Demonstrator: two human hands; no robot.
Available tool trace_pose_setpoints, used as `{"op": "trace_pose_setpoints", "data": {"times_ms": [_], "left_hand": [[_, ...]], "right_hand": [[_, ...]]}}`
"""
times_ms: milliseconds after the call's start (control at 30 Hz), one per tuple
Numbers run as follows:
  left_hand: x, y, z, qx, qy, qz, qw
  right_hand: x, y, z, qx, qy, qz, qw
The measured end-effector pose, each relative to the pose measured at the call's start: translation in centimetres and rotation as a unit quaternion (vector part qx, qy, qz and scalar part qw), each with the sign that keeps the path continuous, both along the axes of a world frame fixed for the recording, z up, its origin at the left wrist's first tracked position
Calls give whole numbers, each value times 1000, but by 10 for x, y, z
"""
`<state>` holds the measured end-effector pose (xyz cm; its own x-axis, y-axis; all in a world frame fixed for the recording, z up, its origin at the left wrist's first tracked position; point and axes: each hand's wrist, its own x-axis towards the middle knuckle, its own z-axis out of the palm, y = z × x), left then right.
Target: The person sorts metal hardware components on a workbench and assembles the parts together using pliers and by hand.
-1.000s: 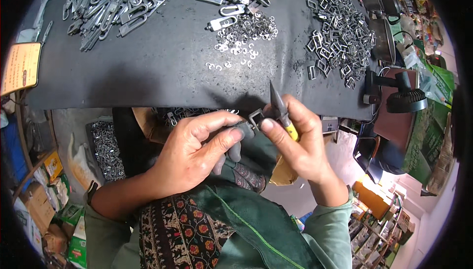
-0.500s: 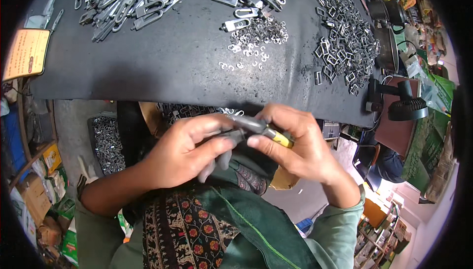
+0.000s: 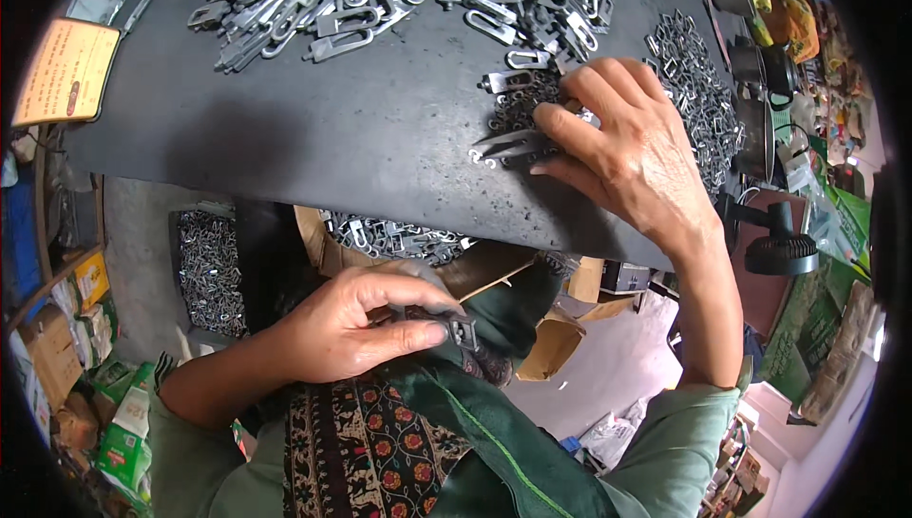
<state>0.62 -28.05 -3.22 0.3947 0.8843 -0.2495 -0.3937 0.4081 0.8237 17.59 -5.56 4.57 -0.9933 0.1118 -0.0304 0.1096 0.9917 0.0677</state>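
Observation:
My left hand (image 3: 366, 323) is closed in front of my lap, pinching a dark metal fitting (image 3: 464, 332) between thumb and fingers. A rectangular frame shows at the fitting's tip; the rest lies hidden in the hand. Over the tabletop, my right hand (image 3: 635, 143) is wrapped around pliers (image 3: 518, 146), whose dark pointed jaws reach leftward. The handles are mostly covered by the palm and fingers. Small C-shaped metal clips (image 3: 511, 110) lie piled beside and under those fingers. A few loose clips (image 3: 482, 158) rest by the jaw tips; I cannot tell whether one is gripped.
Long slotted metal pieces (image 3: 347, 19) are heaped at the table's far side. Rectangular metal frames (image 3: 703, 91) form a pile at right, near a small black fan (image 3: 781, 254). Below the table edge are an open carton (image 3: 313, 233) of parts and a filled bin (image 3: 209, 271).
My right hand has carried the pliers from beside my left hand up and right to the clip pile. My left hand stays low, still holding the fitting.

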Motion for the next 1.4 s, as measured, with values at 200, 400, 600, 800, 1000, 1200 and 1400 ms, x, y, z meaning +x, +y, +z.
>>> {"op": "trace_pose_setpoints", "data": {"times_ms": [200, 400, 600, 800, 1000, 1200, 1400], "left_hand": [[-2, 1, -2, 5, 22, 37, 999], [-5, 5, 8, 25, 44, 67, 996], [-5, 7, 16, -5, 54, 137, 989], [-5, 2, 12, 11, 89, 122, 989], [-8, 5, 15, 13, 98, 108, 989], [-8, 7, 16, 5, 92, 125, 988], [-9, 6, 10, 26, 88, 122, 988]], "right_hand": [[-5, -1, 5, -17, -68, -13, 997], [-9, -9, 9, -3, -44, -19, 999], [-11, -25, 13, 6, -38, -47, 998], [-7, -18, 6, 87, -9, -21, 996], [-11, -18, -3, 94, 5, 12, 995], [-18, -19, 1, 73, -4, 14, 997], [-18, -10, 5, 99, -19, 29, 995]]}}
